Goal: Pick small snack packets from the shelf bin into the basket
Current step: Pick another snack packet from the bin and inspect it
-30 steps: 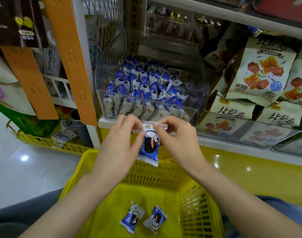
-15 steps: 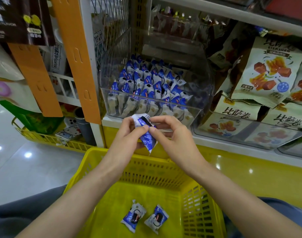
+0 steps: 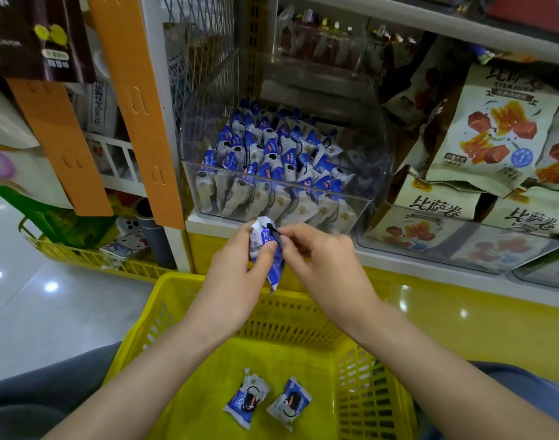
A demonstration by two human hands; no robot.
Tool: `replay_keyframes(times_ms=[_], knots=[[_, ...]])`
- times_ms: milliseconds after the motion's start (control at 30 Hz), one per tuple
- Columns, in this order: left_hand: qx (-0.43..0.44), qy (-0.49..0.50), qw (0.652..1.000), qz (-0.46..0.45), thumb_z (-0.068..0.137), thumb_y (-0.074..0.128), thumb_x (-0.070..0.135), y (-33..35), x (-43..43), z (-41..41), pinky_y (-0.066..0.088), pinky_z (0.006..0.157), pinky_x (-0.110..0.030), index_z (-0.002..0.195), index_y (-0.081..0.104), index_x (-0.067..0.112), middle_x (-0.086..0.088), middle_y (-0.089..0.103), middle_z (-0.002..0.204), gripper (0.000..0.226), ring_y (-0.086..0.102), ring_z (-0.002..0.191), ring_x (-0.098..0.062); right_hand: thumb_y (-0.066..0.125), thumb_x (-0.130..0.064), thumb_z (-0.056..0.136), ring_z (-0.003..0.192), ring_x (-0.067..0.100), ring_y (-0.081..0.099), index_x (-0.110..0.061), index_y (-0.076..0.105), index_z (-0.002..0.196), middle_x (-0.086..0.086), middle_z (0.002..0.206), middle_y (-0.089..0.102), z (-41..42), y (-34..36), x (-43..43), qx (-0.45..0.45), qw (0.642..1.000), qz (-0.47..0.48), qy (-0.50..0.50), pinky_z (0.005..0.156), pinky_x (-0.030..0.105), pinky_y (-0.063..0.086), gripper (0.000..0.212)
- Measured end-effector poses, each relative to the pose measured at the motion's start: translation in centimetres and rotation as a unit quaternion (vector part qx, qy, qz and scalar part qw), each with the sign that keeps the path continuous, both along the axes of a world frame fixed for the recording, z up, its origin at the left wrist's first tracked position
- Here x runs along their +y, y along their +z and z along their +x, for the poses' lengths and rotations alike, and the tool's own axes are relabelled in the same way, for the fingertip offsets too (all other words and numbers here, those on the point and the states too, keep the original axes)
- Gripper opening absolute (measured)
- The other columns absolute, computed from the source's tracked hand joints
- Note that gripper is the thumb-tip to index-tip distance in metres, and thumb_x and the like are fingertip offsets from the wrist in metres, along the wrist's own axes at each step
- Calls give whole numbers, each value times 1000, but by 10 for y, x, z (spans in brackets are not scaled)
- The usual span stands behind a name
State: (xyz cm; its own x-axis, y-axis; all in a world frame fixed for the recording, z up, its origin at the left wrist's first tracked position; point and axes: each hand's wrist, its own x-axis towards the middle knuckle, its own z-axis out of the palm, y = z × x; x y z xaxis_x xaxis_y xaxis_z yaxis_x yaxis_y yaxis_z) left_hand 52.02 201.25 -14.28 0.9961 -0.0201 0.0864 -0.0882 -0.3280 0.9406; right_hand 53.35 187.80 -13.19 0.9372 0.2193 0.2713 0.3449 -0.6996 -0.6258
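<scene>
The snack packet [image 3: 275,275] turned edge-on
Face-on a second ago, it now hangs toward 6 o'clock; left hand [image 3: 236,281] wraps it, right hand [image 3: 325,268] pinches its top.

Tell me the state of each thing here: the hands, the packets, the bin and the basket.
left hand, pinching the held packet
right hand, pinching the same packet near its top
held packet, in the air over the basket's far rim
two packets, lying flat on the basket floor
basket, open-topped, below both hands
shelf bin, open-topped, mostly full of packets
</scene>
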Motion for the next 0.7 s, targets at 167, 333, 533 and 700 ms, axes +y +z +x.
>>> replay_keyframes(times_ms=[167,333,533,700], knots=[[7,5,1000,1,96,47,20,3,2,5,50,62,-19,109,56,17,10,62,77,16,59,66,3,53,-20,93,77,6,65,-20,67,102,-6,85,71,2,2,4,28,997,69,-17,72,32,53,17],[48,38,996,-69,95,49,21,7,5,6,55,80,-45,109,56,17,0,68,91,17,67,85,-17,53,-22,93,101,3,61,-21,55,119,-9,110,67,-1,-3,8,68,997,42,-2,88,30,52,26],[75,49,984,-154,93,50,20,11,6,9,57,64,-20,119,51,13,-2,65,103,27,67,79,-5,47,-17,95,96,6,62,-20,57,116,-7,107,69,0,-1,6,72,996,50,6,83,26,48,23],[145,64,942,-296,95,48,22,13,13,13,57,67,-24,117,55,6,-8,70,100,28,70,83,-11,49,-39,92,112,-10,49,-25,44,129,-12,125,55,-2,-1,6,126,980,118,96,96,12,40,40]])
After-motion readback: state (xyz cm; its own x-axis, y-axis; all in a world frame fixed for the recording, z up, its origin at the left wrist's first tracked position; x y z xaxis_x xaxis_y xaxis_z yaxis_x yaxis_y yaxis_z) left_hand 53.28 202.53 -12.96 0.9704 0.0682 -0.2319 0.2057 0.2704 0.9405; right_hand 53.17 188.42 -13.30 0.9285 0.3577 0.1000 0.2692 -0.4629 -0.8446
